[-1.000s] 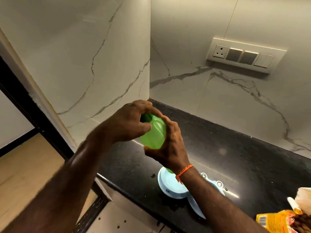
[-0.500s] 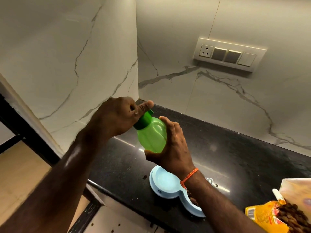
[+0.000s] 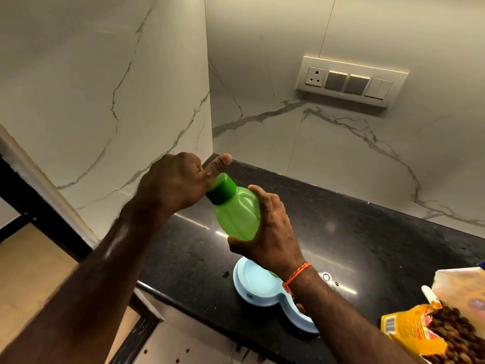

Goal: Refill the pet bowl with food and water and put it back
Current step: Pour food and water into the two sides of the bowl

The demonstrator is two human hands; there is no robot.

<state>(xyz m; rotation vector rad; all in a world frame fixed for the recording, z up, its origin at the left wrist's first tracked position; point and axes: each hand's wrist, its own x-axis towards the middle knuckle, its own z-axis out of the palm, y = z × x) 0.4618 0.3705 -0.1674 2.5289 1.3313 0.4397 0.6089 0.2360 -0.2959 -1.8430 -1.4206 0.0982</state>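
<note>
My right hand [image 3: 270, 232] grips the body of a light green bottle [image 3: 240, 215], tilted with its top toward the upper left, above the counter. The fingers of my left hand [image 3: 178, 179] curl around the bottle's dark green cap [image 3: 221, 191], thumb sticking out. Below the bottle a pale blue double pet bowl [image 3: 258, 285] sits near the front edge of the black counter [image 3: 367, 245]. Its left well looks empty; my right forearm hides most of the right well.
An open yellow bag of brown pet food [image 3: 433, 329] lies at the right edge. Marble walls meet in a corner behind the counter. A switch panel [image 3: 351, 81] is on the back wall. Wooden floor [image 3: 34, 271] shows at lower left.
My left hand has shifted off the top of the bottle, so the dark green cap now shows. The bottle has tilted further, and the view has moved left.
</note>
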